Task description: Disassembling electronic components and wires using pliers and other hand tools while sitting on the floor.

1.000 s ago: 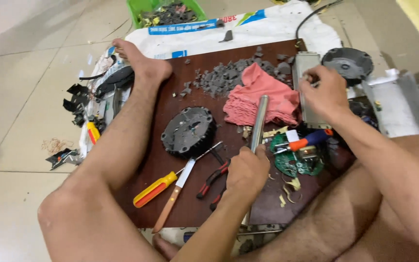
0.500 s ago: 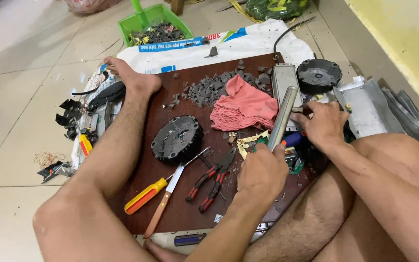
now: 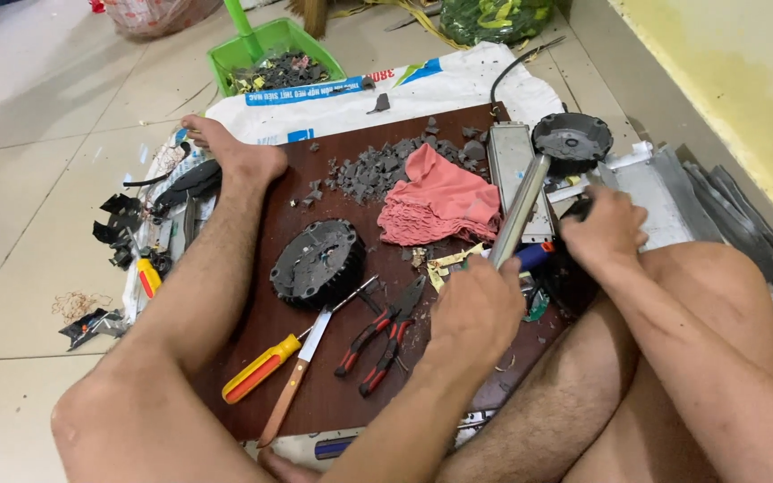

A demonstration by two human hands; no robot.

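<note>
A metal rod [image 3: 521,210] slants up over the board's [image 3: 315,394] right edge, gripped at its lower end by the left hand [image 3: 476,309]. The right hand [image 3: 603,234] closes on a dark part beside it. Pliers [image 3: 385,335] and cloth [image 3: 440,201] lie nearby.

From my remote seat, both arms are bare to the elbow, with no sleeves, gloves or rings on the left hand [image 3: 480,313] or right hand [image 3: 603,234]. Legs and left foot [image 3: 225,148] are bare too; a watch may be hidden.
</note>
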